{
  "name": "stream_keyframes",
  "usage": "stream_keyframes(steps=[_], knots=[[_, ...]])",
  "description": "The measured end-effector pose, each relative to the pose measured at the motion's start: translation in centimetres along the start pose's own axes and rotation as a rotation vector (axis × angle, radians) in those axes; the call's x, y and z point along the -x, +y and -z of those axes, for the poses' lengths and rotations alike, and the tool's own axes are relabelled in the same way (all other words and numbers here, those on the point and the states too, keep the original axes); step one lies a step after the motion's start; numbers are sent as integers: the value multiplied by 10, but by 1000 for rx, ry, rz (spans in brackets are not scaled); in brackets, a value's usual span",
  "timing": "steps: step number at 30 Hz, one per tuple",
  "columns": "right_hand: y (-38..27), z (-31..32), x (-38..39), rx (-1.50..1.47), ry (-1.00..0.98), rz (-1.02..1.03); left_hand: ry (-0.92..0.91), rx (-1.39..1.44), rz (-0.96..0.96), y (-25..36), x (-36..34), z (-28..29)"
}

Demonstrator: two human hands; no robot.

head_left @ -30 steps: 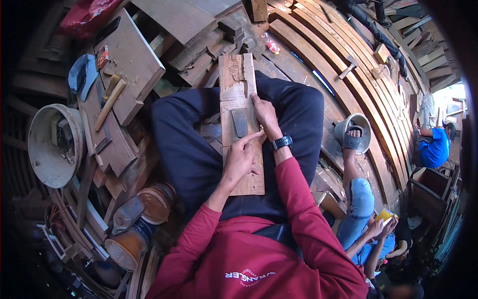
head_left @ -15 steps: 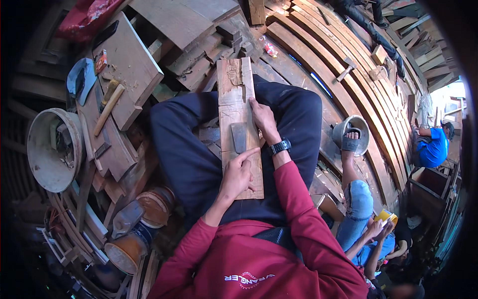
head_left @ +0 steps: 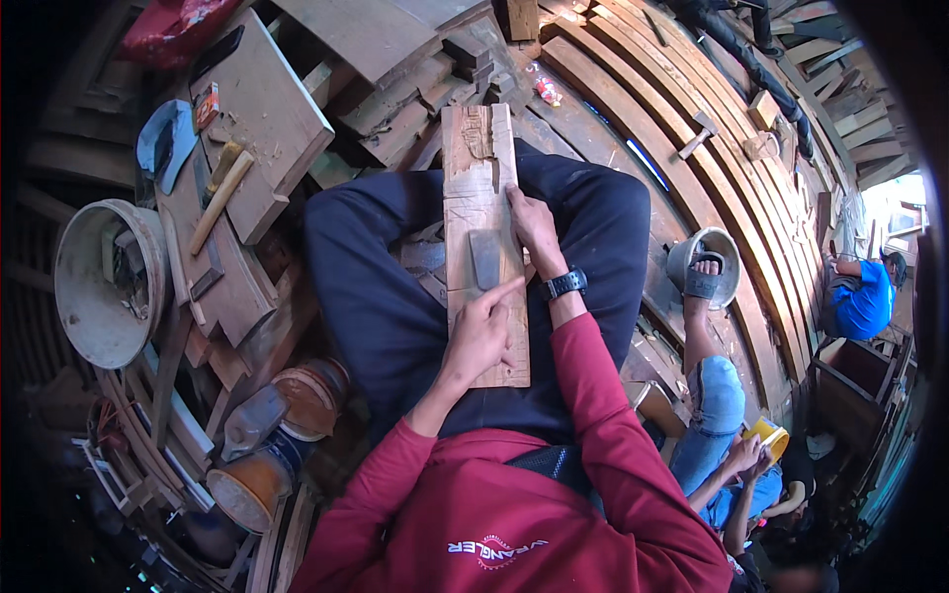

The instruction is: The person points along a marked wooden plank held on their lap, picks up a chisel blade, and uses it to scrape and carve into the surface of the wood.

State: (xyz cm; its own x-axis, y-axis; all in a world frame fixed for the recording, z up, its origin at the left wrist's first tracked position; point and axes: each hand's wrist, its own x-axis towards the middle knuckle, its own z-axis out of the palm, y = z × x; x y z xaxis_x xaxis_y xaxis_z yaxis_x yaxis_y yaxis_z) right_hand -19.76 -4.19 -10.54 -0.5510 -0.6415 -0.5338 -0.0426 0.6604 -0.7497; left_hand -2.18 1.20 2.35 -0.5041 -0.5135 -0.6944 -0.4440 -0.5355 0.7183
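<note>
Wooden board (head_left: 473, 210) lies lengthwise over the lap, on dark cloth trousers (head_left: 361, 267). Right hand (head_left: 536, 232) at its right edge, thumb laid along that edge; other fingers partly hidden, so cannot tell whether it is clamped on the wood. Left hand (head_left: 478, 341) over the near part, index finger stretched across the grain, thumb spread from it, nothing seen between them. Dark piece (head_left: 483, 259) sits flat on the board, just beyond the left index finger and left of the right hand.

Board: long, rectangular, pale brown, scratched; ragged hollow and notch at far end. Dark piece: grey, four-sided, tapered, smooth-looking. Bucket (head_left: 84, 287) at left: round, pale, grimy. Planks (head_left: 682, 188) at right: brown wood, looking curved.
</note>
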Motion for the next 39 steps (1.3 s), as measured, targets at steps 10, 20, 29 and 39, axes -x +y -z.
stream_keyframes(steps=[10, 20, 29, 39], knots=[[2, -4, 1, 7, 16, 10, 5, 20, 13, -8, -5, 4], [-5, -3, 8, 2, 53, 22, 40, 13, -8, -6, -8, -1], [-12, 1, 9, 25, -23, -26, 67, -41, -11, 5, -8, -2], [-12, 2, 10, 22, -57, -54, 89, -468, -106, 20, 2, 8]])
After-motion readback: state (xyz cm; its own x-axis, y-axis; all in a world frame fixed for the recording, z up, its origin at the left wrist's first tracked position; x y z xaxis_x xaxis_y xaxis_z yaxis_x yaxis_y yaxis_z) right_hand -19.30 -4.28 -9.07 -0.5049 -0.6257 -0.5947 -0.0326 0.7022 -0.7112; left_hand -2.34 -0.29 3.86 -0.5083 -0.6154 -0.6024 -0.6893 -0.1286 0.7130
